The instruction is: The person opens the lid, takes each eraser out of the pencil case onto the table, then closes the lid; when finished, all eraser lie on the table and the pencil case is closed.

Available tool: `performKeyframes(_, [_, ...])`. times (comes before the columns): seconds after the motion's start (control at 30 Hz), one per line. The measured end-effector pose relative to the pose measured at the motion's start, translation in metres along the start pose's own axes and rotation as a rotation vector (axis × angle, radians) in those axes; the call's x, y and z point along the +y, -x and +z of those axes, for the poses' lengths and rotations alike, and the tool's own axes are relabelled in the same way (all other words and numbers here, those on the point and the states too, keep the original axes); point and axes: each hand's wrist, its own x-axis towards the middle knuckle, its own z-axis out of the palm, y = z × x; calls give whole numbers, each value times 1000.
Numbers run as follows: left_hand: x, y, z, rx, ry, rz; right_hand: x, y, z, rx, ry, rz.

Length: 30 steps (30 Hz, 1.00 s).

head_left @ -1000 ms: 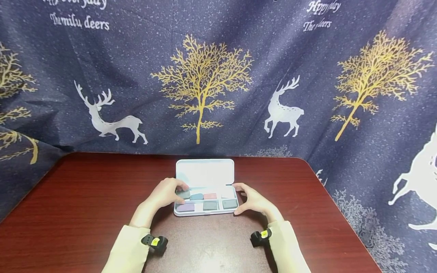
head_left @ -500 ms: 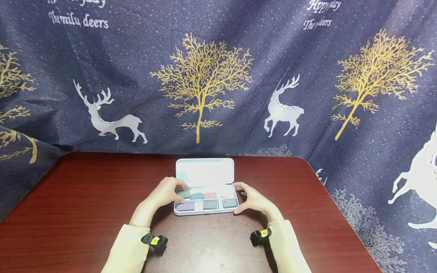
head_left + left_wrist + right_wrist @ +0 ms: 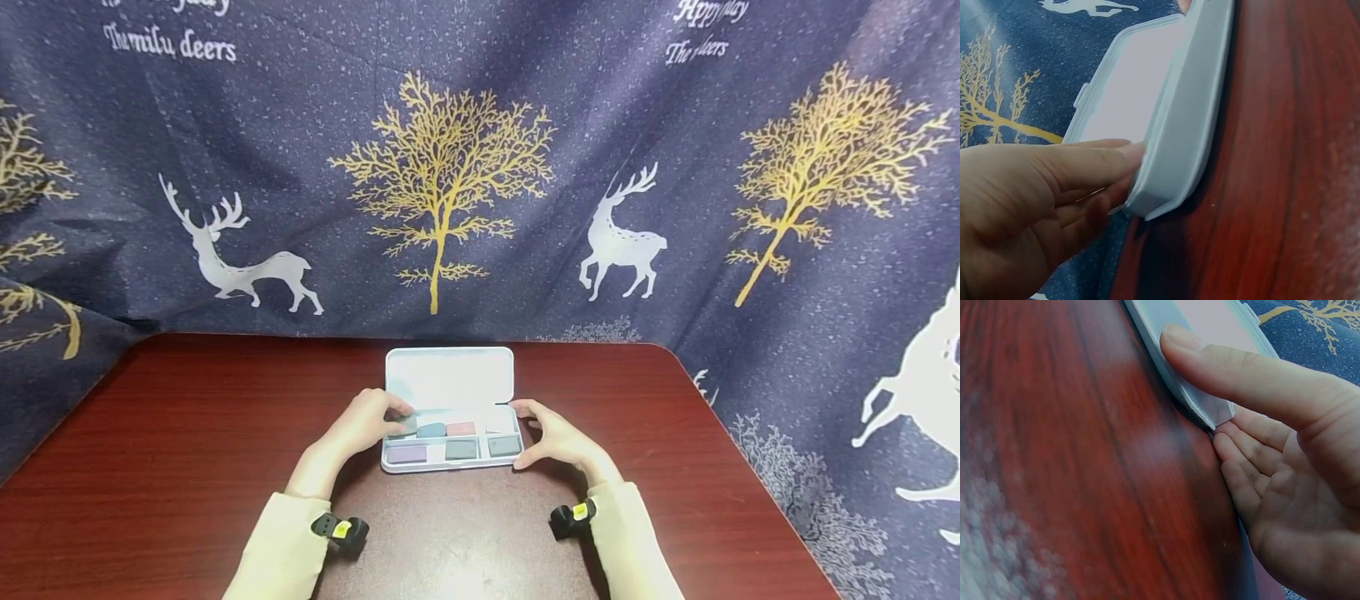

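The left hand (image 3: pixel 364 423) seems to pinch the grey block (image 3: pixel 409 426) at the far left, best handled level while the right hand (image 3: pixel 557 437) grips the case (image 3: pixel 450 467) at its right end.

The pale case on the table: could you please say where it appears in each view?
Head: the pale case is below centre, between left hand and right hand.
Left wrist: pale case upper middle, cut off by the top edge.
Right wrist: pale case at the top, partly behind the right hand.
Shared landmark: the red-brown table.
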Motion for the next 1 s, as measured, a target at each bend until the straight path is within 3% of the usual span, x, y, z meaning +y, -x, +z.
performKeyframes(0.37, [1, -2, 5, 41, -46, 22, 0, 1, -1, 3, 4, -4])
performKeyframes(1.0, [1, -2, 6, 74, -40, -16, 1, 0, 0, 6, 12, -8])
